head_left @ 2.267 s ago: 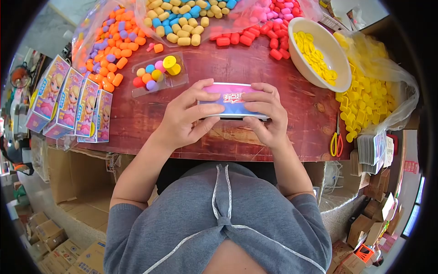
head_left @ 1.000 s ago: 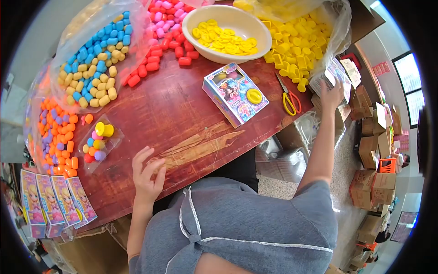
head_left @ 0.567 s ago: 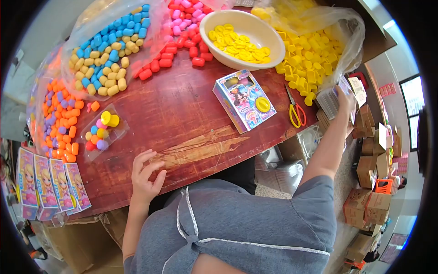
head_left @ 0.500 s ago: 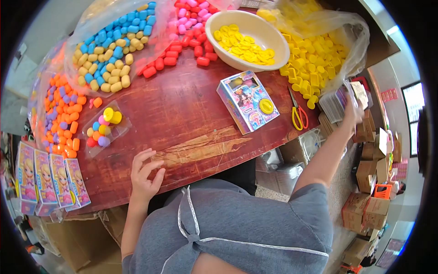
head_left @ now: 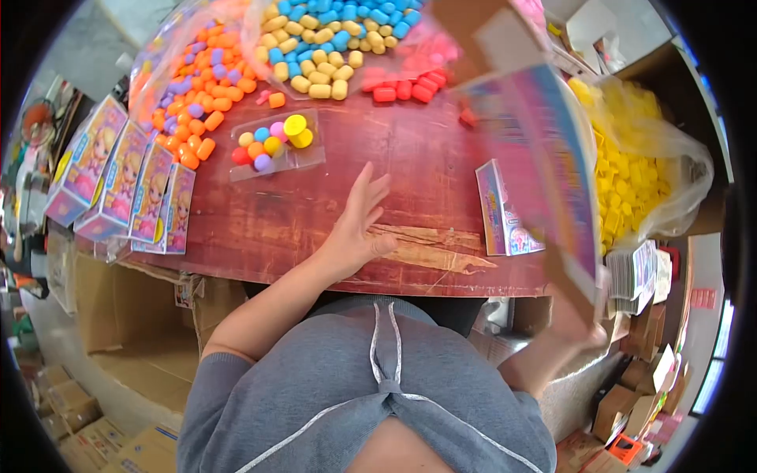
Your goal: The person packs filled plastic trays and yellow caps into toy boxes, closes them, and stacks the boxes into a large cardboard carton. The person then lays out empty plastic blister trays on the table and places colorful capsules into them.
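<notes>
**Partly hidden: toy box behind printed card**

The blurred printed card is held up by the right hand, fingers clamped on its lower end. Left of the toy box, the left hand is held, fingers apart; yellow pieces are heaped to its right.

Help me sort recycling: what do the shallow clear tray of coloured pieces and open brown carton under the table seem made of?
Shallow clear tray: probably thin, glossy plastic; the red tabletop shows through it, with glints. Open brown carton: likely matte cardboard, given its dull brown panels and creases.
</notes>
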Demonstrator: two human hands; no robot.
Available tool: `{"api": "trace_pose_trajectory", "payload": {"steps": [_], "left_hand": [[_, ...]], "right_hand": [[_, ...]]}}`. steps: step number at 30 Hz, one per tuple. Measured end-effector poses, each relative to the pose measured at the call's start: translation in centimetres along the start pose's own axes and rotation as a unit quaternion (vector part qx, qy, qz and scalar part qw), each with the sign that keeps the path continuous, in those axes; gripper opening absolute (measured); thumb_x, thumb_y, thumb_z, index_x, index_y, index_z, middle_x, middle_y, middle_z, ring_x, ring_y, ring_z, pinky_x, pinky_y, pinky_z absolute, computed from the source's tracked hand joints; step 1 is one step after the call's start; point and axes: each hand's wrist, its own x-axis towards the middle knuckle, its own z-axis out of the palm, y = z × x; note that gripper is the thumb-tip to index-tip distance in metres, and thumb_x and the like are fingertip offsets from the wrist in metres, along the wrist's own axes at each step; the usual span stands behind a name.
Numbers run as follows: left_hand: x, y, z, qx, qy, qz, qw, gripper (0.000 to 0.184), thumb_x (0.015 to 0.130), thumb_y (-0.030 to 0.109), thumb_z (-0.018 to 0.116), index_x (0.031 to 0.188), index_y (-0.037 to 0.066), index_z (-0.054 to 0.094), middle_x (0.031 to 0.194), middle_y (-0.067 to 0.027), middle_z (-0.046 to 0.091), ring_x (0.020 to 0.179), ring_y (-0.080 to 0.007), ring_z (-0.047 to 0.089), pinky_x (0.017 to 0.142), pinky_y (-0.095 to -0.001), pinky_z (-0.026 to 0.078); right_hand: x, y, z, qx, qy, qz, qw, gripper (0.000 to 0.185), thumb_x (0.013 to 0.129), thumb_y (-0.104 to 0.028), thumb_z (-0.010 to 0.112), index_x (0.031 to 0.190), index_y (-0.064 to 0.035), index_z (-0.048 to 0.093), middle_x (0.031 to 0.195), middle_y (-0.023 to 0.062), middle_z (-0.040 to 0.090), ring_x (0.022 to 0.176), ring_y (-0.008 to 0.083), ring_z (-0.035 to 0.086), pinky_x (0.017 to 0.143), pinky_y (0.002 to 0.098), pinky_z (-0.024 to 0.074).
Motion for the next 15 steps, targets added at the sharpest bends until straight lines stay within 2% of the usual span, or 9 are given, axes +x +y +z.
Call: {"api": "trace_pose_trajectory", "payload": {"steps": [1, 2, 3, 5, 7, 8, 10, 12, 15], "left_hand": [[0.3, 0.2, 0.2, -0.065, 0.004, 0.015, 0.998, 0.058, 0.089, 0.012, 0.065, 0.142, 0.008, 0.042, 0.135, -0.0186, 0.05, 0.119, -0.0286, 0.054, 0.101, -0.0397, 0.045], [0.6, 0.7, 0.2, -0.13, 0.006, 0.03, 0.991, 0.057, 0.089, 0.013, 0.065, 0.142, 0.008, 0.042, 0.134, -0.0194, 0.051, 0.114, -0.0288, 0.058, 0.097, -0.0398, 0.048], [0.9, 1.4, -0.7, -0.129, 0.012, 0.036, 0.991, 0.057, 0.089, 0.013, 0.065, 0.142, 0.008, 0.042, 0.134, -0.0194, 0.051, 0.114, -0.0288, 0.058, 0.097, -0.0398, 0.048], [1.2, 3.5, -3.7, 0.001, 0.209, -0.046, 0.977, 0.051, 0.092, 0.011, 0.061, 0.139, 0.003, 0.043, 0.126, -0.0188, 0.058, 0.098, -0.0246, 0.065, 0.083, -0.0309, 0.053], [1.5, 7.4, -4.8, 0.071, 0.251, 0.083, 0.962, 0.042, 0.095, 0.01, 0.054, 0.136, 0.003, 0.046, 0.124, -0.0162, 0.06, 0.088, -0.0184, 0.066, 0.073, -0.022, 0.052], [1.1, 9.1, -5.0, 0.074, 0.253, 0.082, 0.961, 0.042, 0.095, 0.01, 0.054, 0.136, 0.003, 0.046, 0.124, -0.0162, 0.06, 0.088, -0.0184, 0.066, 0.073, -0.022, 0.052], [0.2, 11.1, -5.2, 0.096, 0.187, 0.057, 0.976, 0.039, 0.096, 0.012, 0.054, 0.132, 0.002, 0.05, 0.117, -0.0146, 0.062, 0.089, -0.0156, 0.064, 0.076, -0.0231, 0.051], [0.7, 10.6, -5.8, 0.004, 0.06, 0.004, 0.998, 0.04, 0.097, 0.018, 0.053, 0.132, 0.0, 0.049, 0.115, -0.0139, 0.064, 0.089, -0.0157, 0.063, 0.076, -0.0267, 0.051], [0.1, 8.8, -4.7, 0.073, -0.002, 0.044, 0.996, 0.042, 0.095, 0.019, 0.053, 0.132, -0.002, 0.049, 0.109, -0.0145, 0.066, 0.09, -0.0165, 0.063, 0.074, -0.0287, 0.048]], "right_hand": [[-0.2, 2.9, 1.0, 0.146, -0.043, 0.061, 0.986, 0.075, 0.071, -0.059, 0.062, 0.124, -0.0067, 0.054, 0.13, 0.019, 0.052, 0.125, 0.0354, 0.046, 0.096, 0.0571, 0.0408], [-0.3, 5.4, 2.3, 0.288, -0.083, 0.124, 0.946, 0.074, 0.071, -0.058, 0.062, 0.125, -0.0075, 0.054, 0.131, 0.0189, 0.052, 0.123, 0.0354, 0.048, 0.095, 0.058, 0.0407], [0.7, 6.9, 5.9, 0.398, -0.083, 0.104, 0.908, 0.069, 0.074, -0.051, 0.064, 0.127, -0.0083, 0.054, 0.136, 0.0168, 0.051, 0.123, 0.0363, 0.049, 0.097, 0.0558, 0.0405], [1.0, 8.2, 8.1, 0.495, 0.006, 0.204, 0.844, 0.06, 0.077, -0.045, 0.065, 0.123, -0.0078, 0.058, 0.137, 0.0169, 0.051, 0.124, 0.0364, 0.049, 0.1, 0.0545, 0.0387], [0.0, 13.4, 6.6, 0.441, 0.0, 0.147, 0.885, 0.042, 0.084, -0.03, 0.063, 0.12, -0.0068, 0.061, 0.137, 0.0173, 0.05, 0.125, 0.0353, 0.048, 0.104, 0.0534, 0.0369], [0.5, 14.2, 7.0, 0.444, -0.002, 0.148, 0.884, 0.042, 0.084, -0.03, 0.063, 0.12, -0.0068, 0.061, 0.137, 0.0173, 0.05, 0.125, 0.0353, 0.048, 0.104, 0.0534, 0.0369], [1.7, 15.5, 8.3, 0.197, -0.149, 0.127, 0.961, 0.039, 0.088, -0.019, 0.06, 0.125, -0.0053, 0.058, 0.136, 0.0128, 0.05, 0.114, 0.0292, 0.054, 0.1, 0.0432, 0.0428], [2.1, 15.9, 10.6, 0.223, -0.188, 0.222, 0.93, 0.034, 0.088, -0.007, 0.061, 0.122, -0.0042, 0.058, 0.134, 0.0135, 0.051, 0.112, 0.0276, 0.056, 0.098, 0.0407, 0.0433], [2.1, 15.5, 13.5, 0.224, -0.141, 0.289, 0.92, 0.036, 0.089, -0.012, 0.064, 0.123, -0.0056, 0.056, 0.133, 0.0141, 0.049, 0.116, 0.0264, 0.053, 0.1, 0.0395, 0.0419]]}}
